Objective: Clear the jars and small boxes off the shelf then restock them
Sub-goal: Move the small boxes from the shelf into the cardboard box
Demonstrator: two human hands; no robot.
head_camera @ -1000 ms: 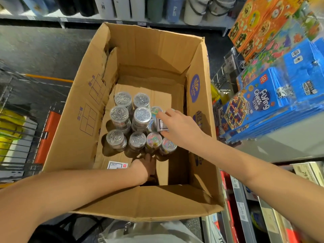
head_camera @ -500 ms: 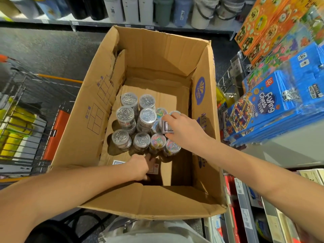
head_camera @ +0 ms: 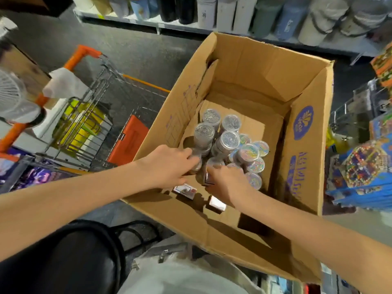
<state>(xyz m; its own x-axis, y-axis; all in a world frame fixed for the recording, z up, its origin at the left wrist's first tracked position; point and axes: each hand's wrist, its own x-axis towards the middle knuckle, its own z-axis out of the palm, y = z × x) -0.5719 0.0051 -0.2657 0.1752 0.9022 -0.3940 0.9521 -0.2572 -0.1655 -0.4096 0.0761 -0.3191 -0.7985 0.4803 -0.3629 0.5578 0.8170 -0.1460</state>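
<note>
The clear jars (head_camera: pixel 230 141) stand bunched together on the floor of an open cardboard carton (head_camera: pixel 250 66), toward its left wall. The ones on the left hold silver clips and are stacked on each other. The ones on the right hold coloured bits (head_camera: pixel 248 152) and sit lower.

My left hand (head_camera: pixel 167 164) reaches over the carton's near-left rim, and its fingers curl down over the lid of the nearest jar (head_camera: pixel 196 161) at the near-left corner of the bunch. Motion blur hides how firmly I have it.

My right hand (head_camera: pixel 228 184) is just beside it, knuckles up, at the near edge of the jars. Between thumb and fingertips it pinches a small dark box (head_camera: pixel 206 179) held up on its edge.

Two more small boxes lie flat on the carton floor close to me. A white box (head_camera: pixel 184 190) is under my left wrist, and a pale-topped box (head_camera: pixel 216 203) is beneath my right wrist.

The far half of the carton floor is bare cardboard, and purple print marks the right wall.

To the left of the carton stands a wire shopping trolley (head_camera: pixel 89 115) with an orange handle and yellow packs inside. A white fan (head_camera: pixel 10 92) is at the far left edge. A black stool seat (head_camera: pixel 63 262) is under me at lower left. Across the dark floor, a shelf of tumblers (head_camera: pixel 265 15) runs along the top. Blue game boxes (head_camera: pixel 364 172) hang at the right.
</note>
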